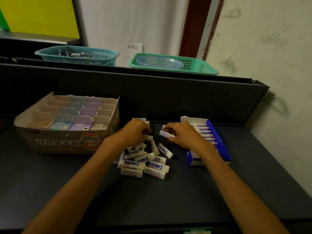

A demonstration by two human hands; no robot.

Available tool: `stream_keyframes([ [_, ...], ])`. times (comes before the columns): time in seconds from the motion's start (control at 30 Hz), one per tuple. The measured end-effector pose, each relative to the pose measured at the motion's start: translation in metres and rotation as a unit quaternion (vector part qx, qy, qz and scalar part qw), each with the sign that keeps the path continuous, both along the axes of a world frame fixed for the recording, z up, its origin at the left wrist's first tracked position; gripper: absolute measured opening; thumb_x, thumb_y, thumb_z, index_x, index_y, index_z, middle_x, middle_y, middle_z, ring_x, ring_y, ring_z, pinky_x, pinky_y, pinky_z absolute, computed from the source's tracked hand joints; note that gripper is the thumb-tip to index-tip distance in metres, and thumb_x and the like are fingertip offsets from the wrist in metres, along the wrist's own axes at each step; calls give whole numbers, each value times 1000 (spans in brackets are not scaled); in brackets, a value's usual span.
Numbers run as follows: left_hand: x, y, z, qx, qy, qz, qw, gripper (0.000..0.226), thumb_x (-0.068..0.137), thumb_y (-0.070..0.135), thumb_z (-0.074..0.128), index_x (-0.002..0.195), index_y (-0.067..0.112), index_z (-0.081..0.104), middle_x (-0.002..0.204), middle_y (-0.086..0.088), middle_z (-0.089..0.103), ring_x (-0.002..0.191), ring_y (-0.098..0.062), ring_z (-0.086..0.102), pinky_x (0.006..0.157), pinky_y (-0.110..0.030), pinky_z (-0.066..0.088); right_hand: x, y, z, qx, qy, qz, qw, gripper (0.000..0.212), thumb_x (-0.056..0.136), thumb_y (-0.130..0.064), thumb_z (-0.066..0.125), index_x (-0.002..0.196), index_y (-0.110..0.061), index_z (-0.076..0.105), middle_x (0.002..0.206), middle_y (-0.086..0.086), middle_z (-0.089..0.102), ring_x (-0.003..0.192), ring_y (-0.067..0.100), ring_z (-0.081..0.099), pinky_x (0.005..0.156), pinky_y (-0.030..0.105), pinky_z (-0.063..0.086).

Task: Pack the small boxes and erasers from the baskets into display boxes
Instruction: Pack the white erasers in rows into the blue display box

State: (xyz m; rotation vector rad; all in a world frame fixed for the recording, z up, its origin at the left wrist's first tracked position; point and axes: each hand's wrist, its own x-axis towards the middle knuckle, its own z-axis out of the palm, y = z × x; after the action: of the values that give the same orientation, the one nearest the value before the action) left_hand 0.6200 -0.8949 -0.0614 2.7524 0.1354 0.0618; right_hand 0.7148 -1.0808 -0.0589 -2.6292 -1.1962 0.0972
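Several white erasers with blue sleeves lie in a loose pile [145, 162] on the dark table. My left hand [135, 130] curls its fingers around erasers at the pile's far end. My right hand [180, 132] pinches an eraser [166, 133] just left of the blue display box [219, 146]. That box holds a row of erasers standing on edge. On the left stands a cardboard display box [67, 142] with dividers, filled with small pastel boxes.
A dark partition runs behind the table. On the ledge above it sit a teal basket [108, 55] with dark metal items and a green basket [202, 68] holding a clear lid. A wall closes the right side.
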Motion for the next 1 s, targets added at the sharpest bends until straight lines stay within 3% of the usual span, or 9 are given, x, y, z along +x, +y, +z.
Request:
stream_keyframes([
  [0.13, 0, 1, -1, 1, 11, -5, 1000, 34, 89, 18, 60, 122, 22, 56, 119, -1, 59, 106, -13, 57, 93, -28, 48, 5, -3, 1, 52, 35, 2, 998, 44, 85, -21, 66, 127, -28, 53, 122, -3, 58, 116, 16, 49, 97, 38, 47],
  [0.3, -6, -1, 1, 23, -43, -10, 999, 30, 88, 15, 60, 118, 19, 60, 123, -1, 54, 110, -15, 53, 95, -27, 44, 8, -11, 5, 100, 18, 20, 995, 36, 85, -17, 67, 119, -25, 58, 117, -5, 55, 107, 6, 44, 86, 17, 33],
  [0.43, -7, -3, 9, 46, -58, -8, 997, 31, 86, 18, 64, 117, 20, 60, 124, -1, 51, 113, -18, 50, 99, -34, 43, 7, -16, 8, 118, 1, 17, 993, 34, 84, -16, 67, 116, -25, 60, 108, -10, 47, 99, 2, 40, 74, 9, 31],
  [0.63, -14, -6, 18, 24, -70, 11, 997, 38, 83, 25, 68, 119, 26, 57, 122, -3, 48, 111, -21, 48, 95, -33, 43, 1, -22, 12, 143, -4, 17, 990, 36, 84, -15, 68, 116, -27, 58, 113, -10, 52, 103, 0, 39, 83, 14, 32],
  [0.8, -20, -12, 26, -41, -95, -12, 995, 37, 78, 19, 72, 111, 22, 56, 116, -2, 52, 107, -19, 52, 91, -35, 48, -11, -30, 18, 162, -2, 13, 987, 38, 83, -15, 70, 118, -22, 58, 111, -12, 52, 100, 0, 44, 80, 9, 34],
  [1.0, -19, -24, 24, -115, -140, -45, 982, 40, 74, 16, 76, 106, 23, 53, 103, 5, 59, 80, -2, 56, 70, -17, 49, -19, -43, 18, 180, 17, -6, 984, 39, 80, -17, 73, 116, -24, 60, 111, -11, 52, 90, -3, 49, 76, 10, 40],
])
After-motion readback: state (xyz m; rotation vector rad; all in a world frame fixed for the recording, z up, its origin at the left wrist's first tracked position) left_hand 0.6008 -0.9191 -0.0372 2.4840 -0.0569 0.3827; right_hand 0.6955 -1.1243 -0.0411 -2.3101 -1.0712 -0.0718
